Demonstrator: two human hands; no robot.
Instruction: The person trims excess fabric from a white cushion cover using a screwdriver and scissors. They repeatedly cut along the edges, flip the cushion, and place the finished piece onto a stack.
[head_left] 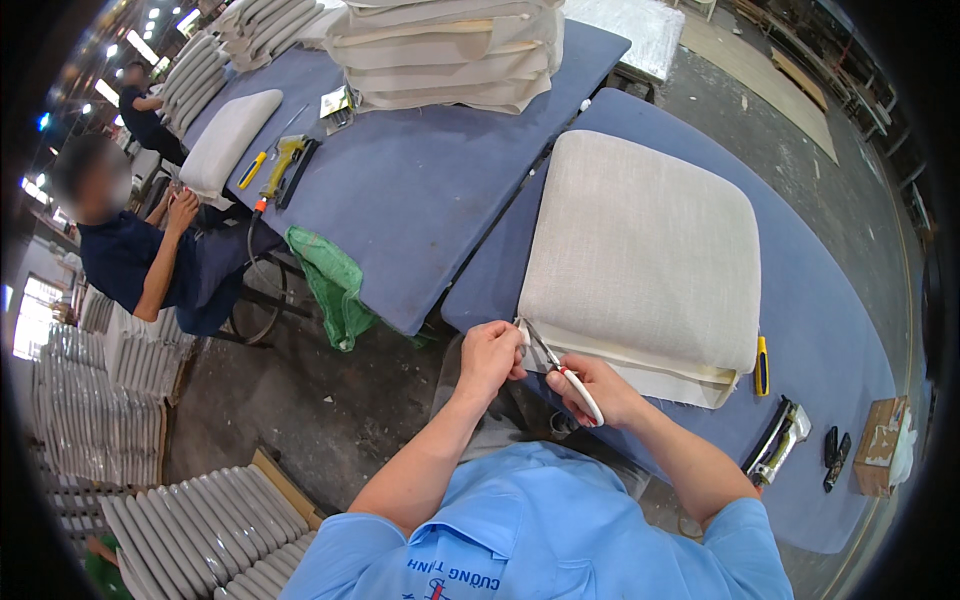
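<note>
A seat cushion [645, 245] covered in light beige fabric lies on the blue table in front of me, with a frayed fabric edge along its near side. At its near left corner, my left hand [492, 358] is closed on a bit of the fabric edge. My right hand [598, 390] grips scissors [577, 382] with white handles, and their blades point up and left to that same corner, close to my left fingers. Whether the blades touch the fabric is too small to tell.
Right of the cushion lie a yellow utility knife [762, 366], a staple gun [780, 443], a black tool [836, 458] and a cardboard box [882, 447]. Fabric-covered pieces are stacked [450, 50] on the far table. A co-worker [165, 235] sits at left. Wrapped cushions [205, 530] stand lower left.
</note>
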